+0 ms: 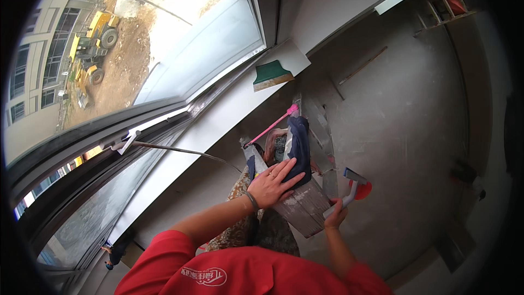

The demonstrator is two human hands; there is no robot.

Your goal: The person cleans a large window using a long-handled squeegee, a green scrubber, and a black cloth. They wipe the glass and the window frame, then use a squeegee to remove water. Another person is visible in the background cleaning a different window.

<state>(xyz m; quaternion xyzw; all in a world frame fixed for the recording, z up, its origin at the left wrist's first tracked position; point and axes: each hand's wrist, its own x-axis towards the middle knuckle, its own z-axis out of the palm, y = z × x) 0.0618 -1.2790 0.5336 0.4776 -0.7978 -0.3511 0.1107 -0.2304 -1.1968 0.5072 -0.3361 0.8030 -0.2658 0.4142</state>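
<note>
My left hand (274, 183) lies flat with fingers apart, on a dark blue cloth (299, 150) and the edge of a worn grey stepladder top (301, 208). My right hand (335, 214) is wrapped round the handle of a white squeegee (353, 187) with a blue-edged head, held to the right of the ladder. A round red thing (363, 189) shows just behind the squeegee; what it is I cannot tell. Beyond my left hand, a pink strap (271, 125) spans the ladder's two legs.
A green and tan scraper-like piece (273, 75) rests on the white windowsill (210, 125). A T-shaped white tool with a long pole (174, 149) leans across the sill at left. The window sash (218, 76) is swung out. Another ladder (445, 11) lies far right.
</note>
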